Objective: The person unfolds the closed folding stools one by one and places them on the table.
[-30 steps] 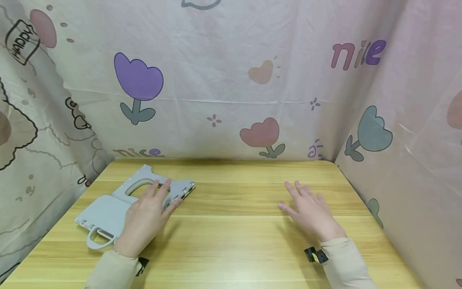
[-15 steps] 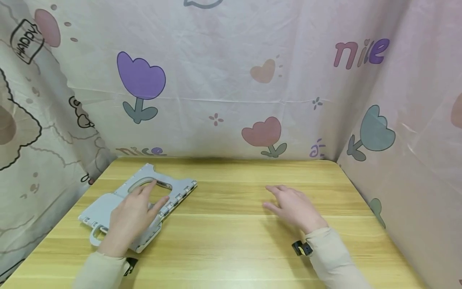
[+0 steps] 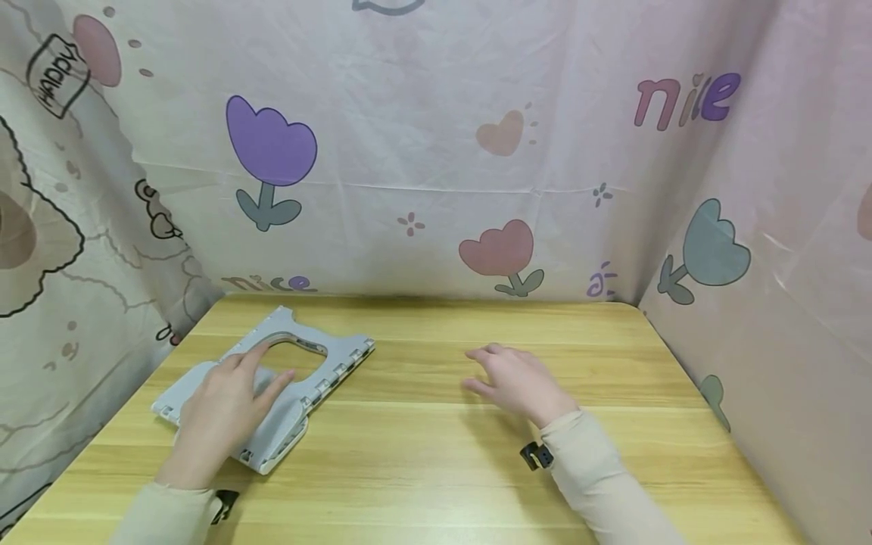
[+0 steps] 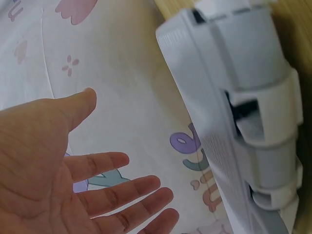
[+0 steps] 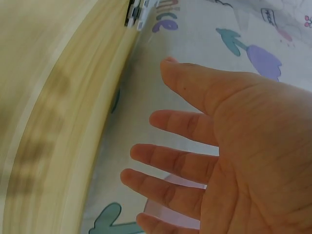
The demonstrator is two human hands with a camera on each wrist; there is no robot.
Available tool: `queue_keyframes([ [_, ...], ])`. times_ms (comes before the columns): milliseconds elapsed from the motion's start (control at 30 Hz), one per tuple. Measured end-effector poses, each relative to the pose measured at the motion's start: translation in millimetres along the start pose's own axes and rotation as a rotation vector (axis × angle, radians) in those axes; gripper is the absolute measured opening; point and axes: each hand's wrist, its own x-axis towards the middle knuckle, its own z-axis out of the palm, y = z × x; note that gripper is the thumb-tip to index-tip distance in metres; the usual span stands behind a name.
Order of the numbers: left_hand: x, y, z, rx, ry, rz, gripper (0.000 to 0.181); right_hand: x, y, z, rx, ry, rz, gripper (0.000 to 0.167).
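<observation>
A flat, folded grey plastic step stool (image 3: 282, 412) with an oval handle opening lies on the left of the table. My left hand (image 3: 221, 405) is over its near left part, fingers extended, holding nothing and covering some of it. In the left wrist view, a gap shows between the left hand (image 4: 44, 180) and the hinged edge of the stool (image 4: 190, 68). My right hand (image 3: 521, 382) is above the table right of centre, well apart from the stool. The right wrist view shows that hand (image 5: 263, 141) with its fingers spread and holding nothing.
The wood-grain table (image 3: 422, 454) reaches back to a printed curtain (image 3: 381, 136) with flowers and hearts. More curtain closes in the left and right sides. Each wrist carries a small black device, such as the right one (image 3: 536, 456).
Both hands have moved left, the left one also nearer to me. More of the stool's hinged right side now shows. The whole scene has shifted slightly right in the head view.
</observation>
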Motion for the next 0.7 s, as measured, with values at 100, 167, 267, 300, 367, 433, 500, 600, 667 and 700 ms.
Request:
queue_keyframes([
  [100,-0.6,-6.3,0.3,-0.001,0.013,-0.013,0.084,6.2,-5.8,2.5,0.0,-0.001,-0.017,0.057],
  [167,-1.4,-10.9,0.3,-0.003,0.027,-0.013,0.083,10.1,-9.7,3.5,-0.007,-0.004,-0.029,0.057],
  [267,-3.0,-17.1,-0.6,-0.004,0.05,-0.008,0.08,16.0,-16.4,4.4,-0.017,-0.019,-0.047,0.056],
  [300,-3.5,-19.3,-1.4,-0.004,0.049,-0.012,0.081,17.8,-18.8,4.5,-0.017,-0.026,-0.054,0.056],
  [367,-4.4,-23.6,-2.8,-0.002,0.041,-0.025,0.081,21.1,-23.6,5.2,-0.016,-0.039,-0.068,0.056],
  [433,-5.1,-28.2,-4.3,0.0,0.036,-0.041,0.083,24.0,-28.3,5.9,-0.015,-0.049,-0.088,0.055],
  [500,-5.5,-33.0,-6.3,0.005,0.017,-0.065,0.085,26.1,-32.4,6.7,-0.014,-0.052,-0.103,0.055],
  [600,-5.7,-40.8,-8.4,0.009,-0.005,-0.092,0.087,29.8,-37.8,8.8,-0.023,-0.056,-0.118,0.054],
  [667,-5.7,-45.7,-9.6,0.01,-0.017,-0.109,0.088,32.5,-41.1,10.7,-0.031,-0.059,-0.125,0.054],
  [700,-5.8,-48.0,-10.1,0.01,-0.021,-0.115,0.089,34.0,-42.7,11.9,-0.039,-0.06,-0.128,0.054],
])
